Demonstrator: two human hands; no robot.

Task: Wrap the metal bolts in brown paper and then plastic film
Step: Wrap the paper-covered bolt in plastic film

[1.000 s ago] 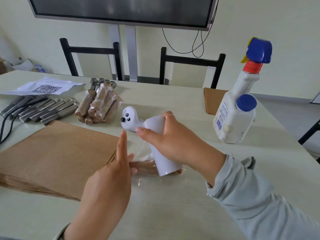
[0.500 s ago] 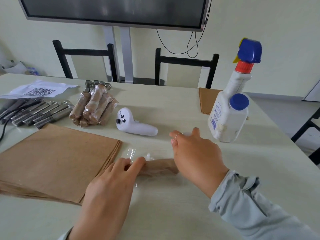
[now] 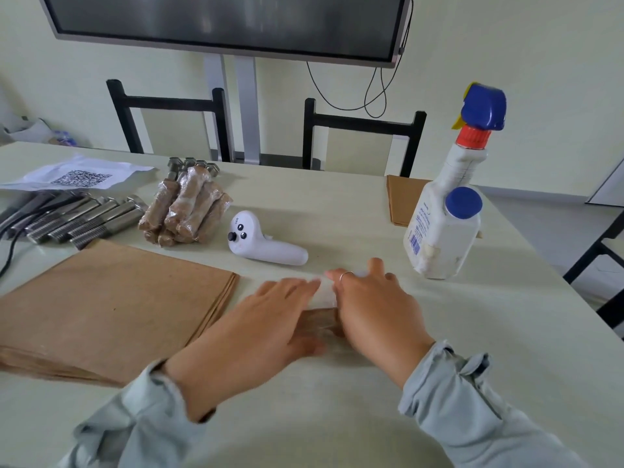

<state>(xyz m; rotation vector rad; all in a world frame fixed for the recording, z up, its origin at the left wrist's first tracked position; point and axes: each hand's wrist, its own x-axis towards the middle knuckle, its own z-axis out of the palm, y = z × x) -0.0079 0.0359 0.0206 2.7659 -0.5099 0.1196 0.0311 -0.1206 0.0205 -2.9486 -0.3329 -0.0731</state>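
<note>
**Inspector:** Your left hand (image 3: 266,319) lies flat, fingers straight, pressing down on the paper-wrapped bolt (image 3: 320,320) at the middle of the bench (image 3: 337,211). Your right hand (image 3: 374,309) covers the bolt's other end. Only a short brown stretch shows between your hands.

**Operator:** And the film?

**Inspector:** A strip of plastic film (image 3: 325,292) shows just beyond the bolt, between your fingertips. Your right fingers are spread over it, a ring on one. Whether they pinch the film or merely press it, I cannot tell; motion blur obscures them.

**Operator:** The rest of the stock?

**Inspector:** The stack of brown paper (image 3: 108,298) sits just left of your left hand. Behind it, a row of bare bolts (image 3: 87,219) lies side by side, and a heap of wrapped bolts (image 3: 187,211) is piled next to them. A white handheld controller (image 3: 266,246) lies between that heap and your hands, apart from both. A white spray bottle (image 3: 449,217) stands upright at your right, near your right hand but not touching. A printed sheet (image 3: 79,177) lies at the far left.
</note>
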